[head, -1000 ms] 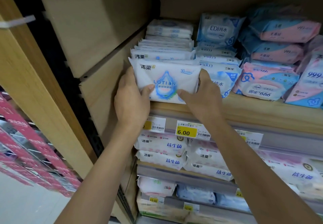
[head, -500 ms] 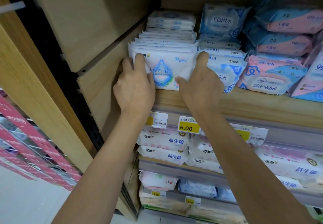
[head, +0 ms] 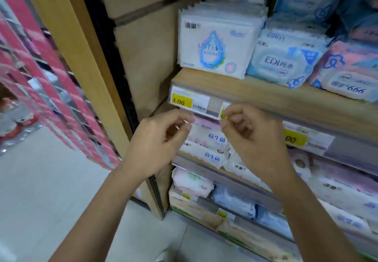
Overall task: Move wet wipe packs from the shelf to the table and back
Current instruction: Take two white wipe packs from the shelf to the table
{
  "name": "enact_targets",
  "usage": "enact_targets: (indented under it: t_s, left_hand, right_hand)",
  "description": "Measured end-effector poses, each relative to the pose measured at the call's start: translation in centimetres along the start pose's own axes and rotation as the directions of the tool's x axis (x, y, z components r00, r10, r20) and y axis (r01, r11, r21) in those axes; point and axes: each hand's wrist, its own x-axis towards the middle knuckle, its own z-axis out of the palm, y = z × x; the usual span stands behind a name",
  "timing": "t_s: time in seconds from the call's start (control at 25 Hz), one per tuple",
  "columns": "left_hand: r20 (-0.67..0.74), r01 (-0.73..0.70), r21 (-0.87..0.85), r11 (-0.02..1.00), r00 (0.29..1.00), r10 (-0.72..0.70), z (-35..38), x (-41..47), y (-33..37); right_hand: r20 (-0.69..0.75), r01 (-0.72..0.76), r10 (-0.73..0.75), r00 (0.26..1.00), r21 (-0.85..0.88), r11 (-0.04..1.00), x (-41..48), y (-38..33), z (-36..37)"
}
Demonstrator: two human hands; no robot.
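Up on the wooden shelf, at its front left corner: white wet wipe pack, upright, at the head of a row of like packs. Blue droplet on the face, "LOTION" across it, a small Chinese brand mark top left, too blurred to read. Touched by neither hand.

Left hand down below the shelf edge, fingers loosely curled, thumb near the forefinger tip, nothing in it. Right hand just beside, same height, same loose curl, also holding nothing. Small gap between the two.

Just right of the white pack, touching it: pale blue pack marked "EDI" plus Chinese characters. Further right, pink-and-blue pack, print upside down, reading "666" as seen.

On the shelf lip, yellow price tag reading "3.00". Second tag half hidden behind the right fingers, unreadable. Third tag showing only "00".

Behind the hands, lower shelf packs in white and pink with blue Chinese lettering. Far left, blurred pink display.
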Motion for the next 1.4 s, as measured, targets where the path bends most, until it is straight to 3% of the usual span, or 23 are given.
enact_targets:
  t_s: [0.08,0.12,0.24,0.32,0.4,0.52,0.72,0.84,0.96,1.08,1.2,1.4]
  left_hand:
    - [0.030,0.179,0.050,0.983,0.983,-0.180,1.7,-5.4,-1.7]
    - [0.011,0.286,0.063,0.956,0.958,-0.287,2.8,-8.6,-2.1]
    - [-0.049,0.554,0.063,0.830,0.832,-0.552,6.0,-18.3,-2.5]
    - [-0.045,0.728,-0.017,0.685,0.684,-0.728,7.4,-25.4,-2.1]
    - [-0.062,0.846,-0.078,0.527,0.523,-0.850,8.2,-32.2,-0.9]
    - [-0.251,0.935,-0.177,0.308,0.260,-0.933,8.6,-42.0,2.3]
    - [-0.465,0.875,-0.478,0.080,-0.175,-0.868,8.3,-54.8,8.6]
    - [-0.501,0.764,-0.643,0.048,-0.372,-0.781,8.1,-60.8,11.2]
    - [-0.451,0.679,-0.734,0.009,-0.478,-0.754,6.9,-66.8,12.6]
    - [-0.391,0.693,-0.720,-0.042,-0.456,-0.800,3.8,-72.5,12.9]
    - [-0.418,0.752,-0.657,-0.063,-0.432,-0.799,-1.8,-77.6,12.5]
    - [-0.500,0.761,-0.649,-0.017,-0.443,-0.744,-13.1,-83.7,10.1]
  right_hand:
    - [0.261,-0.086,0.076,0.962,0.026,0.996,-3.4,2.8,1.3]
    - [0.410,-0.118,0.103,0.906,0.011,0.993,-5.2,4.4,2.2]
    - [0.741,-0.127,0.126,0.659,-0.056,0.990,-10.6,8.9,4.1]
    - [0.890,-0.071,0.134,0.437,-0.115,0.991,-14.3,10.8,5.7]
    - [0.964,0.040,0.126,0.235,-0.139,0.989,-17.4,11.5,7.9]
    - [0.996,0.263,0.033,-0.082,-0.010,0.965,-21.8,7.9,13.3]
    - [0.900,0.432,-0.222,-0.376,0.382,0.817,-30.9,-5.4,22.2]
    - [0.830,0.420,-0.256,-0.496,0.488,0.765,-37.5,-11.8,25.9]
    - [0.780,0.419,-0.257,-0.570,0.545,0.726,-44.5,-16.2,29.2]
    - [0.766,0.452,-0.189,-0.615,0.539,0.711,-49.4,-18.9,31.7]
    - [0.771,0.494,-0.132,-0.623,0.519,0.698,-52.2,-20.8,33.9]
    - [0.788,0.546,-0.022,-0.615,0.446,0.709,-54.7,-23.5,39.6]
